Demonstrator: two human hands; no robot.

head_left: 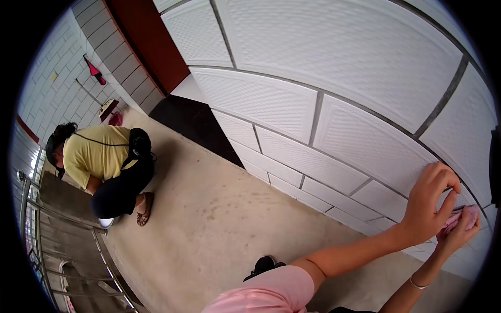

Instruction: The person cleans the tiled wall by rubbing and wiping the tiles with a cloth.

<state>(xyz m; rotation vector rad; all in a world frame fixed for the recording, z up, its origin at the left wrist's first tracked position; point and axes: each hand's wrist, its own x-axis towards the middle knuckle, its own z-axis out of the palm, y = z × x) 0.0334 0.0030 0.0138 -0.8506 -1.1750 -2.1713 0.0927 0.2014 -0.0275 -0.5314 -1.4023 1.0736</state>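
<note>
At the right edge, my left hand [430, 206] is raised against the white tiled wall [355, 151], its fingers curled and its thumb close to the fingertips. Whatever it pinches is too small to make out. Just below and to the right, my right hand [455, 237], with a bracelet on its wrist, holds a crumpled pink cloth [471, 213] near the wall. The cloth lies close beside my left fingers.
A person in a yellow shirt [102, 151] crouches at the left beside a metal railing [68, 221]. Behind them, a broom [108, 108] and a red dustpan [116, 119] stand by the wall. A dark doorway threshold [195, 125] borders the concrete floor [209, 219].
</note>
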